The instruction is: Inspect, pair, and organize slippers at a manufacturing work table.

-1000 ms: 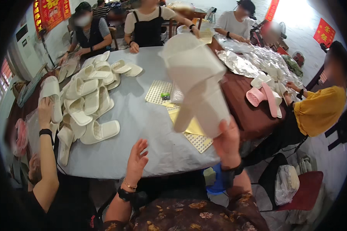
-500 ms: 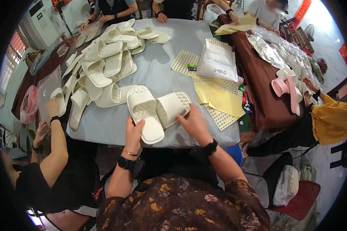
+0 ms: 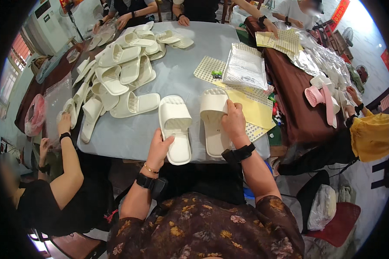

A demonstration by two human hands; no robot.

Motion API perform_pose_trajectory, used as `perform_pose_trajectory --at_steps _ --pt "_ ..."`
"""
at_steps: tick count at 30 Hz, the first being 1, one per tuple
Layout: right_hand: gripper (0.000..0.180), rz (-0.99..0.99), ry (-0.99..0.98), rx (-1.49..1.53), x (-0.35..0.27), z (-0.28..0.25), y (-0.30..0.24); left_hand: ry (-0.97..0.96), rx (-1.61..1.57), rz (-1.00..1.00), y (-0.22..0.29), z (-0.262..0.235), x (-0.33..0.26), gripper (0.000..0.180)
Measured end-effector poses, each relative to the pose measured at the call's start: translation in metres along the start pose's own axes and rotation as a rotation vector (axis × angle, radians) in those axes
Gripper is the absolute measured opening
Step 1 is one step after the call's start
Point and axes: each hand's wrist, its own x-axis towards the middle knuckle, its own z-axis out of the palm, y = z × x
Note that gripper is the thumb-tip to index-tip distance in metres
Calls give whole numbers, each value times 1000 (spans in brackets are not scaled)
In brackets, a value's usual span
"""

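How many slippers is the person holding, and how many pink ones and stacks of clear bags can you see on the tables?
White slippers under the hands: 2, one at the left hand and one at the right hand
Pink slippers: 2, as far as shows
Stack of clear bags: 1
Total: 5

A stack of clear plastic bags [image 3: 245, 68] lies beside red wall signs [image 3: 339, 13].

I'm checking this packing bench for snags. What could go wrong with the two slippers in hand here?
The left slipper lies with its heel at the table edge under the left hand; it may slip off. The right hand holds the right slipper beside the yellow sheets, which could get dragged.
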Motion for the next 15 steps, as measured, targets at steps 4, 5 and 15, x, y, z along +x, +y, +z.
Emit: perform_pose_trajectory --at_steps 4,5,15 --pt "49 -99 -49 -113 -6 10 7 -27 342 195 -15 15 15 64" --pt "48 -99 -35 -78 -7 14 8 48 565 288 -18 17 15 66" --pt "23 -222 150 185 -2 15 9 339 1178 699 2 32 4 67"
